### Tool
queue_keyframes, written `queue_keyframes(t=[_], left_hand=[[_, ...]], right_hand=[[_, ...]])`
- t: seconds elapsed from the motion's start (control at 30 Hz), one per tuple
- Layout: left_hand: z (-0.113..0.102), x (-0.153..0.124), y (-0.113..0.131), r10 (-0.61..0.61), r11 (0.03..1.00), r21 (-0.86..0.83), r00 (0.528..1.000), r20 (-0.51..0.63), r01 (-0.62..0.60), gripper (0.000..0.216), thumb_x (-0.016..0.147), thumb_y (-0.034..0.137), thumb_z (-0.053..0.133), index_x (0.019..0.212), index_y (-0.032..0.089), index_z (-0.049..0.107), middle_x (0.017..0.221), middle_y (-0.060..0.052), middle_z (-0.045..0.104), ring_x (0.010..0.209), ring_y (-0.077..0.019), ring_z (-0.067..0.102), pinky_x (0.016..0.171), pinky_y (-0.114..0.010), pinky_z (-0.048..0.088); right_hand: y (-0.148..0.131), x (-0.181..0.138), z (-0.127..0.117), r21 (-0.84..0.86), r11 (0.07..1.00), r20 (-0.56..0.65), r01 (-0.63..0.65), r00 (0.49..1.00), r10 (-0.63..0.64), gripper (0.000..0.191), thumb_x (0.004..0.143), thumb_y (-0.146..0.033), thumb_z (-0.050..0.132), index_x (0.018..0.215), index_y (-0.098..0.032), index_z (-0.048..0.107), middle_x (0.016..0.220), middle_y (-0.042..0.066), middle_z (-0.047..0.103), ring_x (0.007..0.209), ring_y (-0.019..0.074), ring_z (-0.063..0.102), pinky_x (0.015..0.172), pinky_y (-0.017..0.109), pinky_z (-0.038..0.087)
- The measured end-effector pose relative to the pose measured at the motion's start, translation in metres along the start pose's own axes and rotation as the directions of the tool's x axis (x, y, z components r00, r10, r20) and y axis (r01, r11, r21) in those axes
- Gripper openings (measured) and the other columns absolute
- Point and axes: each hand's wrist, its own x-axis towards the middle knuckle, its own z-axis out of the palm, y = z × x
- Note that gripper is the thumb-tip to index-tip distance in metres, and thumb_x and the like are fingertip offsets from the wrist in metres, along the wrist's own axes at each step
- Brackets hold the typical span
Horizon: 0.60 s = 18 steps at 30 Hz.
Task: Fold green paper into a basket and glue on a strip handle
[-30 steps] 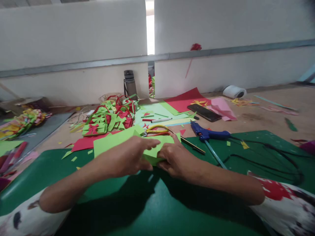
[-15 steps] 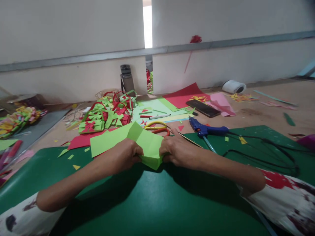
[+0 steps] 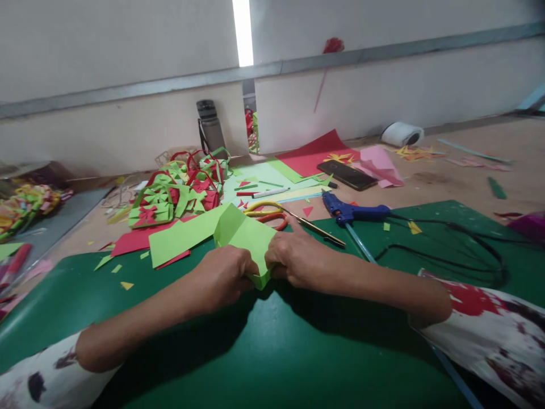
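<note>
A piece of bright green folded paper [image 3: 247, 230] is held between my two hands above the green mat [image 3: 281, 352]. My left hand [image 3: 230, 272] pinches its near left edge, fingers closed. My right hand [image 3: 293, 255] grips the near right edge, also closed, and partly hides the paper. Creases run across the sheet and its near edge is bent up. Just beyond the paper lie scissors [image 3: 270, 209] with yellow and red-orange handles. Another flat green sheet [image 3: 181, 236] rests to the left, over red paper [image 3: 136, 241].
A blue glue gun [image 3: 353, 213] with a black cord lies to the right. Behind it are a phone [image 3: 347, 174] and red paper [image 3: 317, 153]. Small red and green paper bags [image 3: 159, 207] and a dark bottle [image 3: 210, 128] stand back left. Paper scraps dot the mat.
My hands have come closer together on the green paper, bending its near edge into a tighter fold. The view has shifted slightly, so the background sits a little higher and further left.
</note>
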Motion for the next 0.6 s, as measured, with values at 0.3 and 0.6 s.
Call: queue_keyframes(t=[0.3, 0.6], left_hand=[[0.0, 0.0, 0.007, -0.036, 0.998, 0.055, 0.999, 0.001, 0.036, 0.013, 0.074, 0.013, 0.056, 0.062, 0.018, 0.056, 0.069, 0.001, 0.057, 0.064, -0.0112, 0.053, 0.054, -0.022, 0.027], [-0.002, 0.001, 0.012, -0.068, 0.993, 0.096, 0.997, 0.034, 0.065, 0.016, 0.077, 0.016, 0.056, 0.061, 0.017, 0.055, 0.07, -0.001, 0.058, 0.065, -0.0128, 0.054, 0.056, -0.022, 0.03]], right_hand=[[-0.004, 0.001, 0.001, -0.067, 0.998, 0.001, -0.003, 1.0, 0.003, 0.011, 0.073, -0.012, 0.057, 0.069, -0.018, 0.065, 0.076, 0.003, 0.067, 0.083, 0.02, 0.058, 0.097, 0.048, 0.012], [-0.007, -0.001, -0.001, -0.052, 0.999, 0.053, 0.005, 0.999, -0.002, 0.016, 0.071, -0.009, 0.053, 0.069, -0.018, 0.066, 0.074, 0.004, 0.066, 0.081, 0.02, 0.058, 0.096, 0.049, 0.015]])
